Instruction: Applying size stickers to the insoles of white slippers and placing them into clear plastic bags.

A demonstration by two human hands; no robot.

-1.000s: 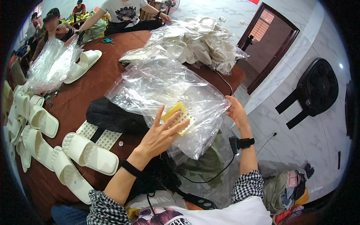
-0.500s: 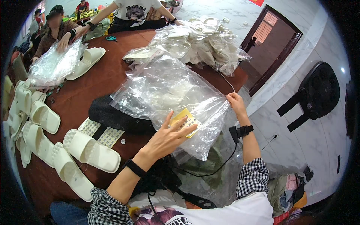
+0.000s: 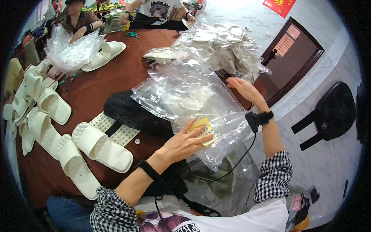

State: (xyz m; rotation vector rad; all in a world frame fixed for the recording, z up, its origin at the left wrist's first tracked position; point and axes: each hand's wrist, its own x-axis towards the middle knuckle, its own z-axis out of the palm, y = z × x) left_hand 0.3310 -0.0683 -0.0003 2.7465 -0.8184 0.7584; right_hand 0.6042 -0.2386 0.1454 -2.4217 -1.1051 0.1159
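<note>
A stack of clear plastic bags (image 3: 185,92) lies on the brown-covered table before me. My left hand (image 3: 183,142) rests on its near part, with a yellow-backed sheet of small printed stickers (image 3: 205,132) held at its fingers; the thumb is largely hidden. Beyond the right edge of the stack, my right hand (image 3: 246,91) is raised with loosely bent fingers and no visible object in them. Under the bags' left side sits a black cloth-like item (image 3: 133,114). Another sticker sheet (image 3: 129,134), crossed by a black strip, lies beside it.
Cream slippers (image 3: 102,147) line the table's left side. Bagged slippers (image 3: 232,46) are heaped at the far right. Across the table, a co-worker's hand (image 3: 80,33) touches more clear bags (image 3: 73,52). Teal scissors (image 3: 132,34) lie farther back. A black stool (image 3: 334,112) stands right.
My right hand has let go of the bag corner and moved up and away from it. The left hand keeps the sticker sheet on the bags. The view has shifted slightly.
</note>
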